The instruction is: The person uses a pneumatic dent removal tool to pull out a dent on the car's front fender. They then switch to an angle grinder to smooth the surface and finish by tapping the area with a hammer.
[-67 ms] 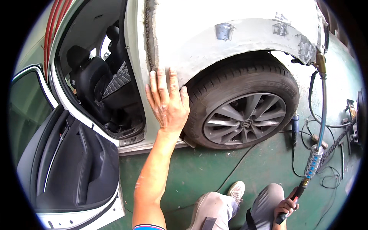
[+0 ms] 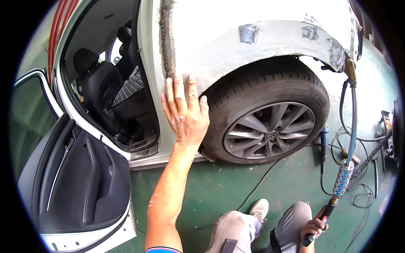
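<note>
My left hand (image 2: 187,116) lies flat with its fingers spread on the white rear quarter panel (image 2: 202,42), between the door opening and the wheel arch. My right hand (image 2: 315,230), low on the right by my knee, is wrapped round the black and red handle of a slide hammer dent puller (image 2: 352,122). A ribbed metal weight (image 2: 343,179) sits on the puller's rod close to the handle. The brass-coloured far end (image 2: 350,71) is up by the rear corner of the wheel arch; whether it touches the body I cannot tell. Bare patches of metal (image 2: 249,33) show above the arch.
The rear wheel (image 2: 270,135) stands under the arch. At left the rear door (image 2: 80,181) hangs open beside the dark cabin with its seats (image 2: 95,80). Cables (image 2: 261,185) and a blue-handled tool (image 2: 324,139) lie on the green floor. Red hoses (image 2: 57,33) hang at upper left.
The dent puller's rod and far end have shifted slightly to the left. Both hands keep nearly the same place and hold.
</note>
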The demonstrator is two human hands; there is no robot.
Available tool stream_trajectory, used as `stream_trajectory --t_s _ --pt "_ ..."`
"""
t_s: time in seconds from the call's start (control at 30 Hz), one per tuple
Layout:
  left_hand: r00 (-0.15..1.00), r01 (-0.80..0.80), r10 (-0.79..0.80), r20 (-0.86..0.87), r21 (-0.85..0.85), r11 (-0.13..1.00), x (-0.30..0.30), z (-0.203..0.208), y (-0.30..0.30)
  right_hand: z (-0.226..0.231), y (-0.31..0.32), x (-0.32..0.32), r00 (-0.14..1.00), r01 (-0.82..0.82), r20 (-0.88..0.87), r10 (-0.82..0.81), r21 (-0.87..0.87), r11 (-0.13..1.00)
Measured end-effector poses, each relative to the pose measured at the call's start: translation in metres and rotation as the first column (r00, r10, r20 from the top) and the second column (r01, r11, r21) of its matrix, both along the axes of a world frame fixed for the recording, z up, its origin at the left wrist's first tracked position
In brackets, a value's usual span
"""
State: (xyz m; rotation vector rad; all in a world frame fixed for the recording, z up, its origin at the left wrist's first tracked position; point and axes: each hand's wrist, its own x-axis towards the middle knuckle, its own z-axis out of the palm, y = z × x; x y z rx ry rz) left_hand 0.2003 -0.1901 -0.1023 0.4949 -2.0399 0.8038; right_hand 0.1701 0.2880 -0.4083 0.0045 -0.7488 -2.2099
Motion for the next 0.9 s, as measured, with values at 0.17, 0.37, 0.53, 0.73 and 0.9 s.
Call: stream_trajectory --t_s 0.17,0.37,0.53,0.73,0.9 --pt "1.0 0.001 -0.001 0.013 -0.007 1.0 0.015 -0.006 -0.004 -0.017 0.006 -0.001 0.995 -0.082 -0.055 0.086 0.076 0.994" --pt "0.998 0.062 -0.062 0.01 -0.018 0.998 -0.01 0.007 -0.003 -0.009 0.008 0.007 0.998 -0.049 -0.03 0.055 0.164 0.985" --pt "0.997 0.067 -0.061 0.046 -0.149 0.987 0.003 0.01 -0.024 0.003 0.079 0.009 0.998 -0.005 -0.052 0.034 0.469 0.883" --pt "0.989 0.141 -0.122 0.078 -0.326 0.935 -0.014 0.002 -0.035 -0.041 0.182 0.052 0.976 -0.173 0.216 0.016 0.731 0.66" --pt "0.994 0.089 -0.056 0.093 -0.408 0.909 -0.002 0.01 -0.055 -0.116 0.194 0.082 0.911 -0.234 0.387 -0.142 0.77 0.593"
